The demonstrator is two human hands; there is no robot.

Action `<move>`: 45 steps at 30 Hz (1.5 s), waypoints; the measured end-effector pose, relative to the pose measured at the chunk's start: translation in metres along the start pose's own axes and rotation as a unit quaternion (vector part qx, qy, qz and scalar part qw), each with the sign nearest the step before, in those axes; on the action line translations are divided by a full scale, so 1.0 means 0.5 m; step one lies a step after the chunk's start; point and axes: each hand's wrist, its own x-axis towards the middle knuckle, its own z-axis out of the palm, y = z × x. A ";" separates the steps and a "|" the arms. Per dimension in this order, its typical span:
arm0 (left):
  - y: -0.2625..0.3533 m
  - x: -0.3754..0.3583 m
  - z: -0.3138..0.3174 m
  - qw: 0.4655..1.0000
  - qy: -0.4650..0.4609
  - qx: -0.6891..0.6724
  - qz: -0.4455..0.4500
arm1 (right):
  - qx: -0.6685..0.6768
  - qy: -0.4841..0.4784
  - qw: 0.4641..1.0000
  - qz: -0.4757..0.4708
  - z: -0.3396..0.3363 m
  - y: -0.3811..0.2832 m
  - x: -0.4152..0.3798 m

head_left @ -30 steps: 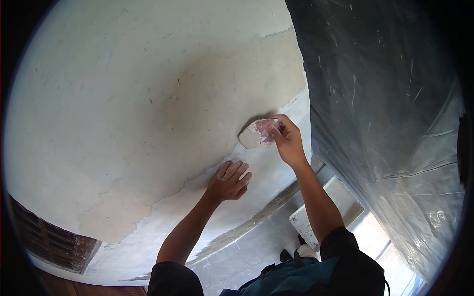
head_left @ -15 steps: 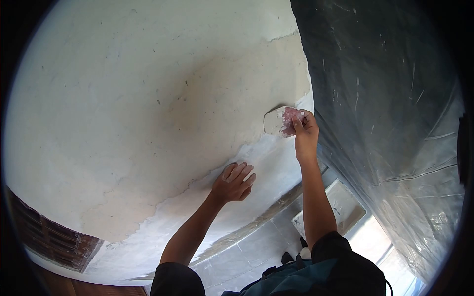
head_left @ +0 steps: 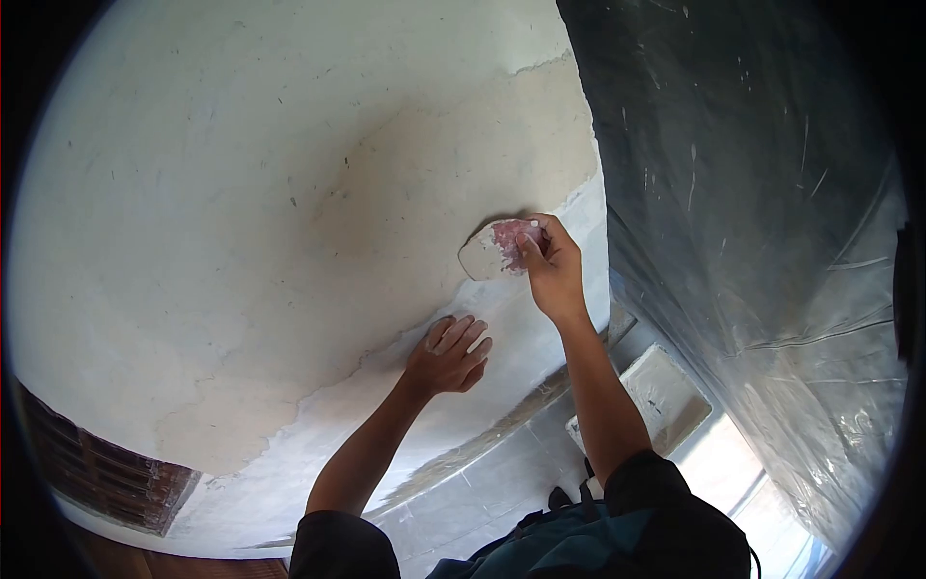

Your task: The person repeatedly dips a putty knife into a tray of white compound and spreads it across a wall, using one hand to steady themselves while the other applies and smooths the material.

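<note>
A pinkish-red putty scraper [head_left: 505,243], its wide blade crusted with white plaster, is pinched between the thumb and fingers of my right hand [head_left: 557,267]. The blade lies against the wall [head_left: 289,241], just above the border between the beige surface and a whiter coated band [head_left: 526,333]. Lower and to the left, my left hand [head_left: 449,353] leans on the wall with its fingers stretched out and dusted white. It holds nothing that I can see.
Dark plastic sheeting [head_left: 733,145] hangs along the right. On the tiled floor [head_left: 502,487] below is a plaster-smeared rectangular tub [head_left: 675,386], partly behind my right arm. A brown slatted wooden panel [head_left: 96,463] is set at the lower left.
My right hand has moved the scraper left and slightly down across the wall, away from the plastic sheeting. My left hand stays at almost the same place on the wall.
</note>
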 end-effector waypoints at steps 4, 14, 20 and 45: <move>-0.002 0.002 -0.001 1.000 0.001 -0.017 -0.009 | 0.121 0.110 0.984 0.072 -0.028 -0.015 0.014; 0.001 -0.003 0.001 1.000 0.003 -0.009 -0.013 | 0.130 0.120 0.982 0.063 -0.028 -0.010 -0.003; -0.001 -0.001 -0.002 1.000 0.001 -0.004 0.000 | 0.069 0.101 0.992 0.042 -0.021 0.034 0.012; 0.001 0.006 -0.005 1.000 0.001 -0.008 -0.005 | -0.004 0.002 1.000 0.012 -0.047 0.037 0.024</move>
